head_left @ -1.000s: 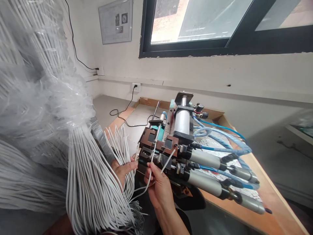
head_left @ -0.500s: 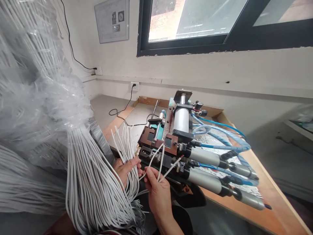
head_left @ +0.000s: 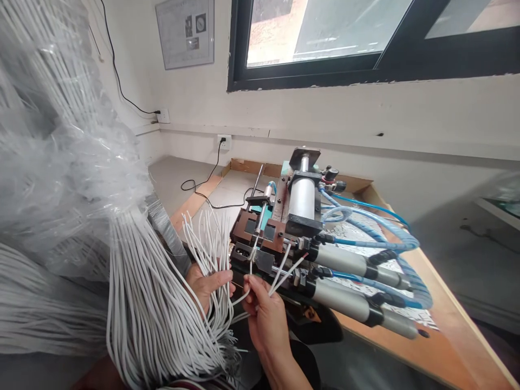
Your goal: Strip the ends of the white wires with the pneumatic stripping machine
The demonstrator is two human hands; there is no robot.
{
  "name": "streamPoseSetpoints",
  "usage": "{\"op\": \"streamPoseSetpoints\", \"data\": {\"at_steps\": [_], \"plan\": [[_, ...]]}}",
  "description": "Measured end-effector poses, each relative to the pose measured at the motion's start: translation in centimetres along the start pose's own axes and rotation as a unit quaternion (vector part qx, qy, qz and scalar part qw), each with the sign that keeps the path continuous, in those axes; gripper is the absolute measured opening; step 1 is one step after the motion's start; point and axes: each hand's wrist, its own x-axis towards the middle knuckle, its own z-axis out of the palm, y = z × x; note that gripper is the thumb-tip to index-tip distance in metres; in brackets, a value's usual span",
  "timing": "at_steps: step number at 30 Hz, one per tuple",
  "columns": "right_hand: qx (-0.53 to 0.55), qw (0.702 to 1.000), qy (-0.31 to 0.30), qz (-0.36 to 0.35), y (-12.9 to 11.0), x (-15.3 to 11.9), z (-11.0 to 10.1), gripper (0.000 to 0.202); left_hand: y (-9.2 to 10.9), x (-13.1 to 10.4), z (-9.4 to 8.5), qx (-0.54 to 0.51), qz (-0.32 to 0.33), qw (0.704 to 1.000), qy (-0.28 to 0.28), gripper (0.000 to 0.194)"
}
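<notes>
My left hand (head_left: 207, 288) is closed around a bundle of white cables (head_left: 211, 246), their loose ends fanning upward. Just right of it, my right hand (head_left: 268, 314) pinches one white cable (head_left: 251, 267) between thumb and fingertips. That cable's upper end sits between the jaws of a pneumatic machine (head_left: 264, 260). Two other white cables (head_left: 286, 273) stick out from the same hand toward the upper right, and one shows a reddish tip. Part of the left palm is hidden behind cables.
A large plastic-wrapped hank of white cables (head_left: 158, 314) hangs at the left. Silver air cylinders (head_left: 341, 261) and blue hoses (head_left: 377, 233) extend rightward from the machine over a wood-edged bench (head_left: 459, 330). A black power cord (head_left: 215, 176) runs to a wall socket.
The machine's jaw blocks have slid left and closed around one cable, and their rods now show. My right hand has shifted slightly right and down, with the other two cables swinging right.
</notes>
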Motion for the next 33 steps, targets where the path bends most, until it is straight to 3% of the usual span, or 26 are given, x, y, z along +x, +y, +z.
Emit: {"op": "streamPoseSetpoints", "data": {"at_steps": [7,9,13,17,21,26,30,33], "plan": [[-0.029,0.992,-0.119,0.038,-0.1,-0.1,0.8,0.027,-0.7,-0.2,-0.7,0.051,-0.012,0.998,-0.034,0.018],[-0.045,0.993,-0.112,0.009,0.2,-0.1,0.7,0.025,-0.8,-0.3,-0.7,0.053,-0.019,0.998,-0.04,0.017],[-0.046,0.998,-0.033,-0.037,0.8,0.1,0.2,0.027,-0.9,-0.3,-0.7,0.037,-0.023,0.999,-0.011,0.02],[-0.02,0.999,0.012,-0.036,0.6,0.5,0.3,0.027,-0.8,-0.2,-0.5,0.026,-0.043,0.999,0.011,0.026],[0.036,0.998,0.041,0.011,-0.2,0.9,0.9,0.029,-0.8,-0.2,-0.4,0.018,-0.059,0.998,0.017,0.029],[0.052,0.997,-0.009,0.056,-0.4,1.0,1.2,0.029,-0.9,-0.3,-0.6,0.019,-0.043,0.999,0.007,0.021],[0.033,0.994,-0.087,0.059,-0.2,0.6,1.2,0.029,-0.8,-0.4,-0.8,0.031,-0.043,0.998,-0.028,0.018],[-0.009,0.995,-0.089,0.034,-0.1,0.1,1.2,0.031,-0.8,-0.5,-0.9,0.041,-0.05,0.997,-0.052,0.021]]}}
